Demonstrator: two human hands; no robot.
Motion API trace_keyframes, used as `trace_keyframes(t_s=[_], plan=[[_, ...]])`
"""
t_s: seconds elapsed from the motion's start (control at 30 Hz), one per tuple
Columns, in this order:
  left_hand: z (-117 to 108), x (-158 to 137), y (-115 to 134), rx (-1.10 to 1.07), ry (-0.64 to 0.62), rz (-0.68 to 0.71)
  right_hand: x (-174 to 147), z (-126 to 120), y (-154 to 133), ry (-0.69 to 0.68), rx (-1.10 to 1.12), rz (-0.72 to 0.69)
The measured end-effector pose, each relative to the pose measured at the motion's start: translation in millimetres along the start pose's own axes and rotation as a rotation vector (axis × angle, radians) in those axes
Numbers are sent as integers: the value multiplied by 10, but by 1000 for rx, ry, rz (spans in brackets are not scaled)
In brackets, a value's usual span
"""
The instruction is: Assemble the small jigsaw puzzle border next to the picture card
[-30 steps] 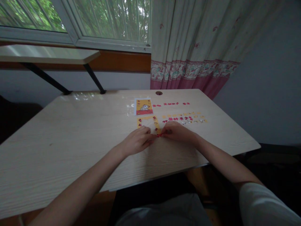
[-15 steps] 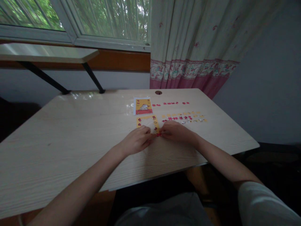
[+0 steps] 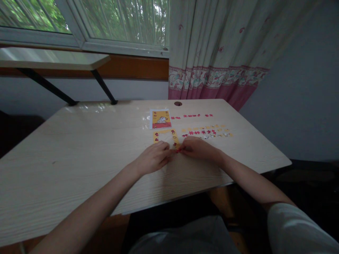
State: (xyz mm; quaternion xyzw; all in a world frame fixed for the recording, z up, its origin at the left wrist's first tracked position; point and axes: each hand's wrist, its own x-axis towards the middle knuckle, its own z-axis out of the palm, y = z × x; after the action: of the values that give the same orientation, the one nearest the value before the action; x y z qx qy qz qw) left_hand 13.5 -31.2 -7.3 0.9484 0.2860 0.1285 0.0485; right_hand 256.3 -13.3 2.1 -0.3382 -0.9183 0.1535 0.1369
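My right hand (image 3: 200,148) is closed in a pinch on a small red jigsaw piece (image 3: 178,150) at the lower right corner of a partly joined jigsaw border (image 3: 173,135). The border is yellow with red and brown marks, and bare table shows inside it. My left hand (image 3: 155,157) lies over its lower left part, with the index finger reaching to the red piece and the other fingers curled. What lies under the left fingers is hidden. Just behind the border is a picture card (image 3: 161,119) with a white animal on yellow and red.
Loose red pieces (image 3: 192,115) lie in a row right of the card. Nearer are rows of yellow, red and white pieces (image 3: 209,132), close by my right hand. The table (image 3: 92,151) has a round cable hole (image 3: 178,103) at the back and a raised shelf (image 3: 53,58) at left.
The red piece shifts and tilts slightly between my fingertips. Both hands otherwise stay in nearly the same place.
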Motion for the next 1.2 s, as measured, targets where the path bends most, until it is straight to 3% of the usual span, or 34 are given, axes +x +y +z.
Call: trace_keyframes(t_s=[0.6,0.83,0.93,1.03,1.13,1.2], plan=[[70,32,34,-12,31,-28,-3,-18,-59,-63,-183,-84],[34,22,12,-24,-30,-38,16,-51,10,-58,-3,-49],[-61,3,-66,-121,-1,-51,91,-193,219,3,57,40],[-192,-57,-222,-134,86,-112,193,-430,586,81,19,260],[-311,-160,-435,-88,99,-192,292,-648,1026,131,-118,497],[-358,-237,-579,-39,92,-249,354,-737,1292,178,-195,568]])
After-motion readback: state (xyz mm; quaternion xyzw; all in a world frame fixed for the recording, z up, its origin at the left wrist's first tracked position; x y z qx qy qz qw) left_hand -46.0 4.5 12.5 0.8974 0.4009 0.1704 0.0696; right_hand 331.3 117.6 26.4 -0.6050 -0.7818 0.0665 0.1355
